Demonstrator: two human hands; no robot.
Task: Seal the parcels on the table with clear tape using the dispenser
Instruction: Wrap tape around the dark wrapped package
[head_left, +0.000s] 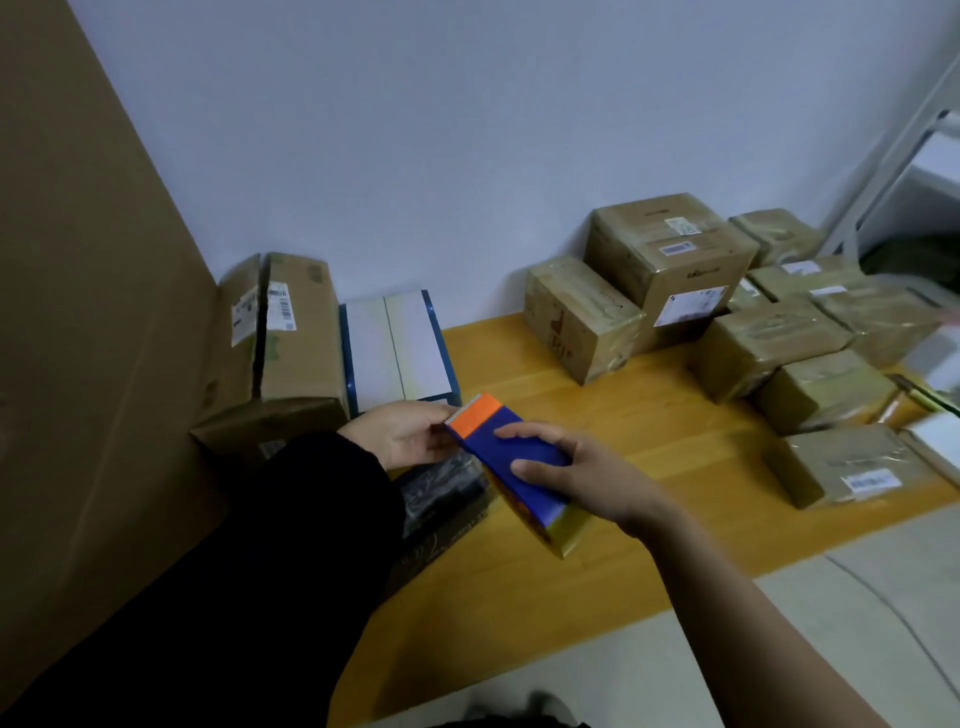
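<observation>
Bare right forearm (727, 597) and black left sleeve (291, 545) fill the foreground. Both hands are clamped on one small blue-and-orange carton (514, 457). Right hand (582, 478) grips it from above; left hand (410, 434) holds the orange end with the toothed edge. The carton is tilted, held just above the desk (649, 415) at its left side, over a dark flat package (441, 493). Film-wrapped brown parcels (779, 338) are stacked far right. A plain brown box (301, 332) and a white-topped box (395, 353) sit left. Can't spot a dispenser. Risk: both hands are busy, so fetching tape means a one-hand hold. The carton could tip or the flap spring open, and the tape would land crooked.
</observation>
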